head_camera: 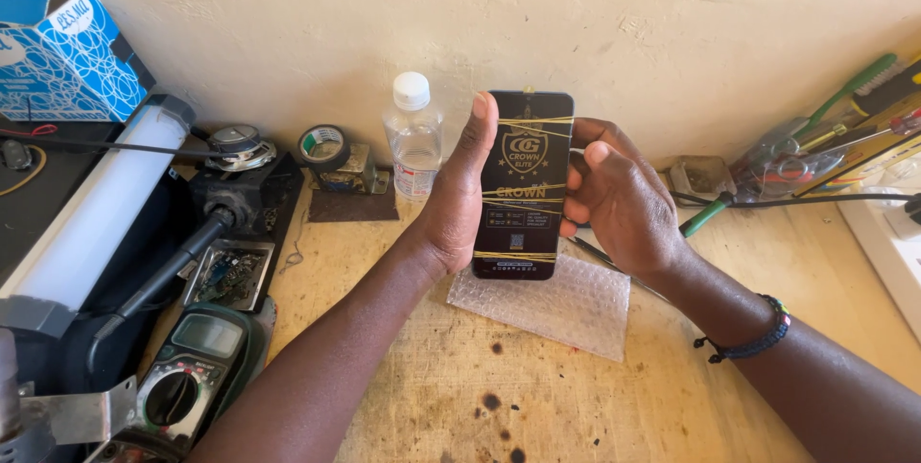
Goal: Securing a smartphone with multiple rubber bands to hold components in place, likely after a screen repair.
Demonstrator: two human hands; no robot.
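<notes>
Head camera looks steeply down, close over the workbench (537, 396), perhaps slightly forward.

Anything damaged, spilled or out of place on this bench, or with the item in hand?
Nothing looks broken. The wooden bench carries dark burn-like spots near its front edge. The black phone-shaped panel, held by the left hand and right hand, looks intact, above a bubble wrap sheet.

Bright, even daylight; soft shadows lie under the forearms on the counter (537, 396). Focus is sharp, with slight bending near the corners.
</notes>
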